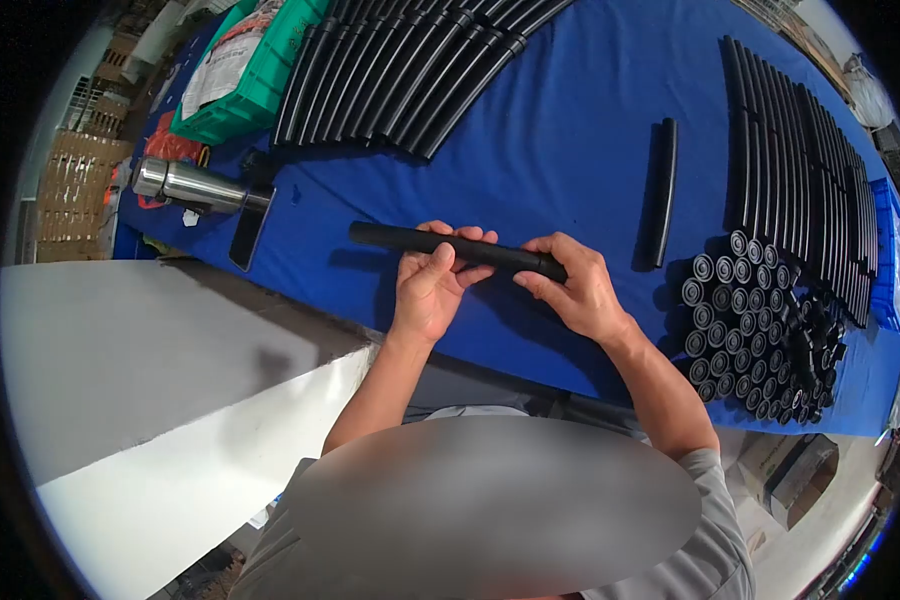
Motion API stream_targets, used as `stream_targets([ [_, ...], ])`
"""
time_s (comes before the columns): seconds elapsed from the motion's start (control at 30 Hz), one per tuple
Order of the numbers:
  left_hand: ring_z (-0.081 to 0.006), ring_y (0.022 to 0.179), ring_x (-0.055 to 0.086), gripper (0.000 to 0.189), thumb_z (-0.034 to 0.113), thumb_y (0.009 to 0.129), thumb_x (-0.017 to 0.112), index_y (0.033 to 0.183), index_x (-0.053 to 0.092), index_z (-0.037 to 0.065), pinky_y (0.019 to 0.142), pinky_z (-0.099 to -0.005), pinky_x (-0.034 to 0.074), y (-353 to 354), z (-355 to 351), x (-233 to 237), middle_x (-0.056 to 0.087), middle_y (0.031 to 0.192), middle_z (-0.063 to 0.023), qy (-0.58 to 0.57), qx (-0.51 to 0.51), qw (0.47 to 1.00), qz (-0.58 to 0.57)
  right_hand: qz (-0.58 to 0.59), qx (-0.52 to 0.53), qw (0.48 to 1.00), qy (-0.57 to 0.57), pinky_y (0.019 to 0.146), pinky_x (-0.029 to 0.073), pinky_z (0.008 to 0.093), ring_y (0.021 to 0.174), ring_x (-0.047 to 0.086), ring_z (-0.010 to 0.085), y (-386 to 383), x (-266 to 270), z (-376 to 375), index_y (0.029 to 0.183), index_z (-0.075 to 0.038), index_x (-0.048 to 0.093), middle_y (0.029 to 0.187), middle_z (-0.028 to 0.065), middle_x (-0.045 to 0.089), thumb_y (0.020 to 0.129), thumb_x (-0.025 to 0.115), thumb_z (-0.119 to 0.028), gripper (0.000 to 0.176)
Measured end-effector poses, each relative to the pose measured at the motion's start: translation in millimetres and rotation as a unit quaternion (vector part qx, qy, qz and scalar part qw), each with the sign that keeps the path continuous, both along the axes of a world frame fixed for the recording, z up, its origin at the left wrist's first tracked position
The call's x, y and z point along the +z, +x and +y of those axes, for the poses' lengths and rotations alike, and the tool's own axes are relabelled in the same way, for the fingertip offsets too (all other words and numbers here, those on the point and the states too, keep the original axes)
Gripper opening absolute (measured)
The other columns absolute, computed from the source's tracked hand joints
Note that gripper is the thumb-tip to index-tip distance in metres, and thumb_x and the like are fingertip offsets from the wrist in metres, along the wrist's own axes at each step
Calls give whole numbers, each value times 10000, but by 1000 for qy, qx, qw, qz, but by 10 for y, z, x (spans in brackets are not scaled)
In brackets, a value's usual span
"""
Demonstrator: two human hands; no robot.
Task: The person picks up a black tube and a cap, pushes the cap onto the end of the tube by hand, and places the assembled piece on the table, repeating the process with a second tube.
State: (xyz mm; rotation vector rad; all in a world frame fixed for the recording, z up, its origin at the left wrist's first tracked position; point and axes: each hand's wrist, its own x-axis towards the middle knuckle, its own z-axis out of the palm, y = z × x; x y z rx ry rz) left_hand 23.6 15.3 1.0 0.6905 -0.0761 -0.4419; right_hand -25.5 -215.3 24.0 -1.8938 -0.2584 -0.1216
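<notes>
A black tube (490, 254) is held nearly level above the blue cloth, tilted slightly down to the right. My left hand (438, 275) cradles its middle from below, with the thumb on the near side and fingers wrapped over. My right hand (575, 280) grips the right end, thumb and fingers closed round it; that end is partly hidden. A single similar black tube (665, 195) lies apart on the cloth, right of my hands.
Rows of black tubes lie at the back left (370, 90) and right (780, 160). Round black caps (735, 300) cluster at front right, beside small black parts (815, 330). A steel flask (195, 187), a phone (252, 230) and a green crate (250, 100) are left; a blue bin (892, 250) is far right.
</notes>
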Motion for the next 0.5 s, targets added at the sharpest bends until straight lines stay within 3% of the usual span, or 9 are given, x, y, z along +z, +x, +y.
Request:
stream_targets([
  [0.17, -400, 1330, 576, 225, 115, 1025, 626, 1241, 573, 80, 990, -513, 619, 11, -29, 81, 652, 1294, -210, 4, 2, 1000, 22, -31, -7, 999, -43, 708, 525, 290, 799, 679, 144, 37, 42, -16, 1181, 37, 638, 928, 111, 676, 876, 822, -107, 385],
  [0.27, -382, 1325, 586, 229, 77, 998, 643, 1219, 583, 88, 1016, -503, 601, 31, 5, 1, 663, 1276, -196, -20, -11, 1000, 7, 4, -49, 995, 84, 782, 532, 276, 878, 674, 135, 43, 48, 33, 1217, 37, 624, 986, 110, 686, 877, 822, -101, 417],
  [0.37, -389, 1327, 583, 230, 52, 988, 636, 1210, 588, 87, 1030, -513, 590, 26, 21, 3, 667, 1273, -198, -40, -3, 999, -2, 205, 26, 960, 187, 776, 556, 298, 852, 691, 137, 38, 165, -77, 1198, 45, 635, 959, 96, 722, 913, 785, -95, 351],
  [0.5, -392, 1310, 598, 231, 55, 974, 670, 1190, 597, 91, 1045, -524, 578, 24, 16, 47, 672, 1264, -204, -16, -6, 1000, 17, 227, 43, 952, 199, 698, 549, 265, 750, 678, 107, 42, 99, -66, 1177, 47, 637, 835, 53, 703, 947, 762, -121, 311],
])
